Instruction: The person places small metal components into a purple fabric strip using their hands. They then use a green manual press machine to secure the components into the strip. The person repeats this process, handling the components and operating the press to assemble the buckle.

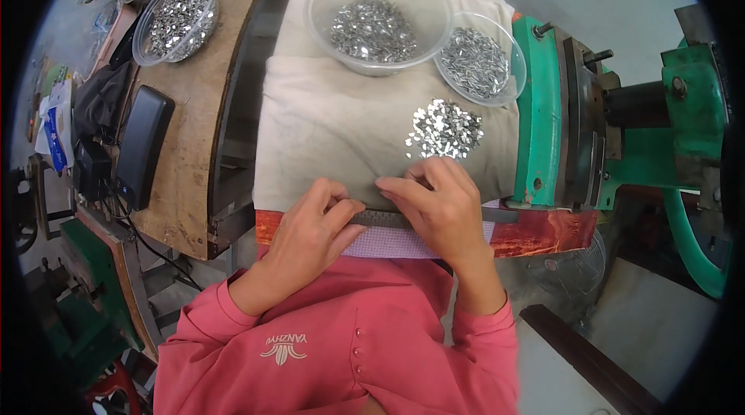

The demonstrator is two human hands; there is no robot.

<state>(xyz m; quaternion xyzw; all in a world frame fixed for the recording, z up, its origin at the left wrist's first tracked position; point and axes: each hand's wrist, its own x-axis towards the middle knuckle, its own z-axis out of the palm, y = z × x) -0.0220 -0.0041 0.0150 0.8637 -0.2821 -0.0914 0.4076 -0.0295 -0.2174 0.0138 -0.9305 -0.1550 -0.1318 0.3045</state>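
Note:
My left hand [312,225] is closed with thumb and fingertips together at the left part of a dark narrow metal strip [383,219]. The strip lies across the near edge of the cloth-covered work surface. My right hand [444,209] is over the strip's right part, its thumb and forefinger pinched together near the cloth. Whatever either pinch holds is too small or hidden to make out. Just beyond my right hand, a loose pile of small shiny metal pieces [445,129] is spread on the beige cloth [326,116].
A large clear plastic tub [322,34] and a smaller round one [518,65] hold small metal parts at the back. Close on the right stands a green machine [537,120]. At left, a wooden table [182,174] carries another tub of metal pieces [182,20] and a black box [145,147].

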